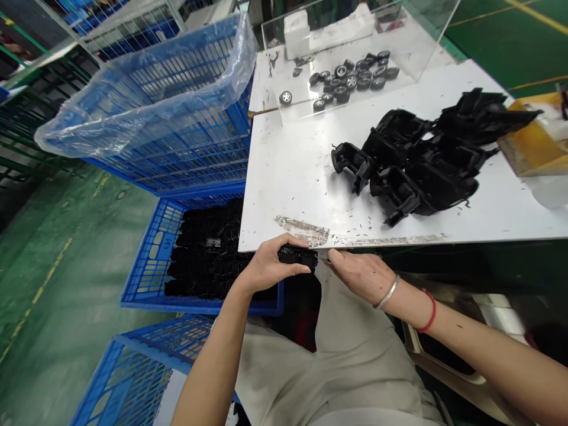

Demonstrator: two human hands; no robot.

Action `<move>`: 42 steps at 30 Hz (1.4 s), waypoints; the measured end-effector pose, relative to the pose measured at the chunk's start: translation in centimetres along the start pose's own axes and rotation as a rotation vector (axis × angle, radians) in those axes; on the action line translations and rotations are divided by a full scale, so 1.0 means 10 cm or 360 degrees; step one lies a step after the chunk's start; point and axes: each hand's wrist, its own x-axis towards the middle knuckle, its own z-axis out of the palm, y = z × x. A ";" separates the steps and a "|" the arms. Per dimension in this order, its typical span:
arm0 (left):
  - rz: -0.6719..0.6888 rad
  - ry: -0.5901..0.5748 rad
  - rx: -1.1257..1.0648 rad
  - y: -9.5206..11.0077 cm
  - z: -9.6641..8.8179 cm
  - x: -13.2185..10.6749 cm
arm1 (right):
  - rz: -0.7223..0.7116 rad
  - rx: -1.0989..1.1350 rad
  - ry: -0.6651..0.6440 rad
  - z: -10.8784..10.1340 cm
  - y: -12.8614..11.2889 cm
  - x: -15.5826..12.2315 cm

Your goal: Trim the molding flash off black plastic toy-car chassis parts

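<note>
The black plastic part (pixel 296 256) sits at the near edge of the white table (pixel 290 171), held just about at the rim, over the person's lap. From where I stand it looks light and stiff, hard enough to take a firm squeeze, though any thin edges or tabs might snap. I'd expect it to be a bit slick; the long sides seem the best place to hold it, leaving the end free.

The left hand (pixel 270 263) does just that: thumb along the near side, fingers along the far side, clamped on the part, its forearm slanting up from below. The right hand (pixel 360 275) comes in from the other side, palm turned down, fingers curled in, thumb toward the part's end. Something thin and pale shows by that thumb, but I can't tell whether the fingers grip it.
</note>
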 end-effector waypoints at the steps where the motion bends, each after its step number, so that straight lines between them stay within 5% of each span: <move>1: -0.0002 0.0000 -0.0001 0.00 0.00 0.00 | -0.0007 0.0012 -0.0024 -0.01 0.00 0.01; 14: -0.0052 -0.0065 0.0107 0.04 -0.04 0.00 | -0.0018 0.0171 -0.0312 -0.11 -0.06 0.07; 23: -0.0073 -0.0102 0.0105 0.09 -0.03 0.01 | -0.0008 0.0275 -0.0164 -0.03 -0.05 0.05; 42: -0.0106 -0.0108 0.0005 0.05 -0.02 0.03 | -0.0073 0.0275 -0.0222 -0.01 0.04 0.01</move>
